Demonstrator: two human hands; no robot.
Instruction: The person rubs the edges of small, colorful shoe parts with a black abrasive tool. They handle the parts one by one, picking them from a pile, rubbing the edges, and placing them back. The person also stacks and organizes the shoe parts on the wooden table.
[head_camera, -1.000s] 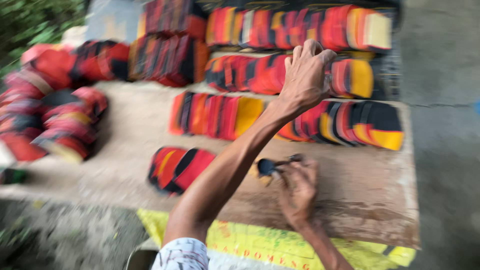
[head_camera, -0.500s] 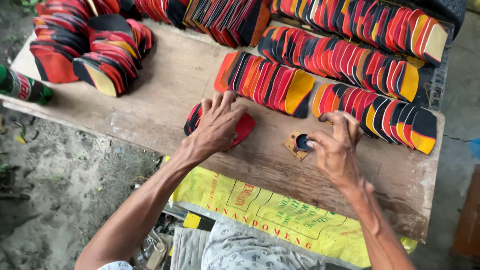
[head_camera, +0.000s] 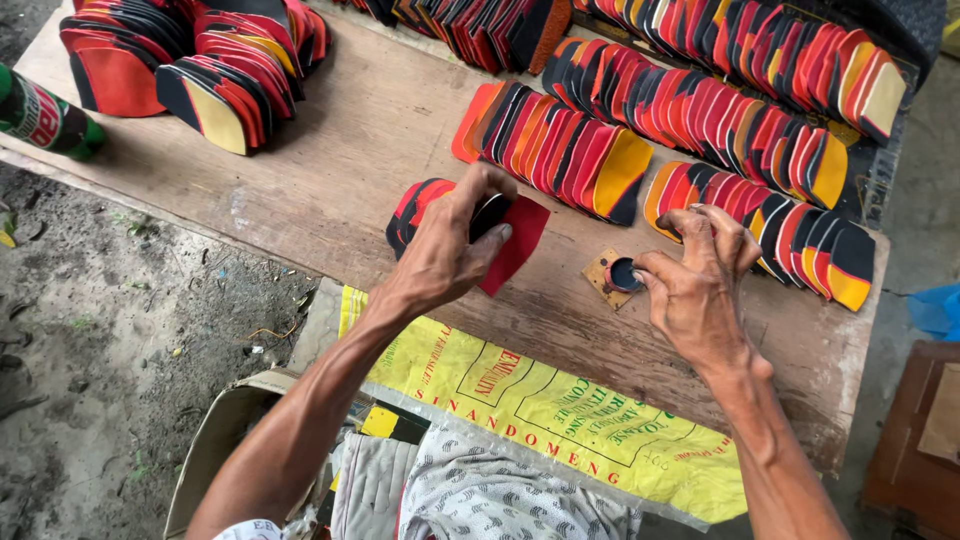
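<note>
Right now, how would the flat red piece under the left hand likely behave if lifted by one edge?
The red piece looks thin and flat, so probably light and somewhat bendy. The left hand pins it to the wooden table; unpinned it would likely slide, not roll.

Both bare forearms extended forward, left hand curled palm-down, right hand fingers pinched

Looks like a rough outdoor workshop: a worn wooden worktable on bare dirt ground, loaded with rows of red, black and yellow cut sole pieces fanned out in stacks.
</note>
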